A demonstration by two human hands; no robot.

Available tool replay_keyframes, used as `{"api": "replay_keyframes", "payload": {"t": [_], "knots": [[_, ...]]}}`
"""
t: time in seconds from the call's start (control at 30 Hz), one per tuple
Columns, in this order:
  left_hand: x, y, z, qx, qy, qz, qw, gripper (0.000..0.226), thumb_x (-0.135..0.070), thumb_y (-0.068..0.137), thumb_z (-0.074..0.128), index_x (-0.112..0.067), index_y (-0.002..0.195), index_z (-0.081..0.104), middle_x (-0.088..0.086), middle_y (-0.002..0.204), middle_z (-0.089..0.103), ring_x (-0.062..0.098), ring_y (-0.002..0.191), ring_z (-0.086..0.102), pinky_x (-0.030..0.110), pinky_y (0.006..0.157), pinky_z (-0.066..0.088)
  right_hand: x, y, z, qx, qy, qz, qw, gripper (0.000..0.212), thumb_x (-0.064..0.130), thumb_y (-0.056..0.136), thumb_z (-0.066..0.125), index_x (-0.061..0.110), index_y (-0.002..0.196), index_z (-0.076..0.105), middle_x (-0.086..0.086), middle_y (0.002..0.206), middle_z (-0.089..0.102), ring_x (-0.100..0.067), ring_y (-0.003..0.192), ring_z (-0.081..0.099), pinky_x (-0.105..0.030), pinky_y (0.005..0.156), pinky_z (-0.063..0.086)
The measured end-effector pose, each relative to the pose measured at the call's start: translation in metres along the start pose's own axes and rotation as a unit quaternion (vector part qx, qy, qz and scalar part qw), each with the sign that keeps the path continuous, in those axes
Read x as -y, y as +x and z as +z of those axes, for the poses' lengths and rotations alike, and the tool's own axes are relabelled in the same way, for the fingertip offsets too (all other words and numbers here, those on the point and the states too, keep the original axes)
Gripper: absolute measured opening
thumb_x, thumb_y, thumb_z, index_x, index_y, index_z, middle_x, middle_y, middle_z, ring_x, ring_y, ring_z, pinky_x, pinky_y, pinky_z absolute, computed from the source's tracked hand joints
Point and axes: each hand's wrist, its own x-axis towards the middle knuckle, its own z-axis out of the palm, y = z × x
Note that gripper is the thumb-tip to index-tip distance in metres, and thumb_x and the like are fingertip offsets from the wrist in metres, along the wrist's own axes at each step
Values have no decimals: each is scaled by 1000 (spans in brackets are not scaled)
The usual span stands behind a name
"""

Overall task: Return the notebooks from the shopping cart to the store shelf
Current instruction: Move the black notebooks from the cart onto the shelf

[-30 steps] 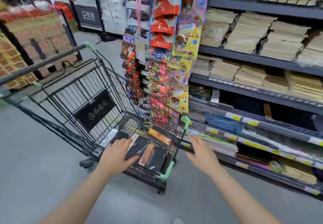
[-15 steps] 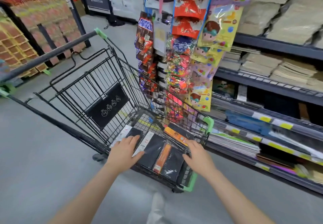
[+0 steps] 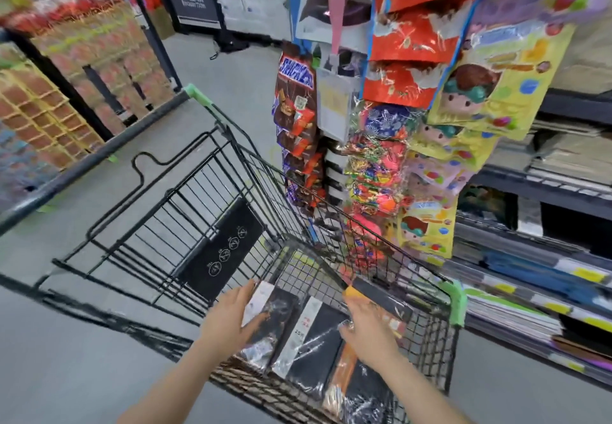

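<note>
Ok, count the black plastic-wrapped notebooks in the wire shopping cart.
4: one under the left hand, one white-banded in the middle, one orange-banded nearest, one orange-edged by the right hand. Others may be hidden.

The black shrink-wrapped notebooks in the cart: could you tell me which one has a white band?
The middle black notebook, lying between the two hands; its white band runs along its left edge, while the right-hand black notebook carries an orange one.

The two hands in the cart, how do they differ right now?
The left hand rests near the cart's left side on the white-banded notebook; the right hand sits farther right, over the orange-banded notebook. The left hand's fingers spread flat; the right hand's look blurred. Both are bare, inside the basket.
</note>
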Motion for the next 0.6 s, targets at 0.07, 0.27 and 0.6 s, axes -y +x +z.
{"api": "replay_keyframes", "payload": {"t": [0.07, 0.27, 0.6], "knots": [[12, 15, 5, 21, 0, -9, 1000, 73, -56, 91, 37, -26, 149, 5, 0, 148, 34, 18, 127, 42, 31, 100, 42, 7, 19, 10, 9, 14, 6, 1000, 58, 33, 94, 46, 21, 145, 23, -3, 150, 31, -21, 135, 35, -34, 110, 33], [48, 83, 37, 112, 18, 33, 993, 78, -55, 89, 39, -22, 149, 1, 5, 152, 28, 24, 122, 50, 36, 99, 43, 29, 82, 58, 27, 54, 57, 997, 56, 35, 95, 42, 24, 146, 21, 1, 154, 24, -20, 140, 27, -37, 112, 30], [116, 170, 145, 218, 80, 99, 968, 78, -50, 92, 42, -18, 149, -1, 8, 157, 6, 26, 143, 14, 39, 110, 33, 56, 169, 172, 62, 149, 183, 970, 65, 27, 94, 46, 22, 149, 11, -10, 150, 31, -25, 133, 37, -35, 107, 35]]}}
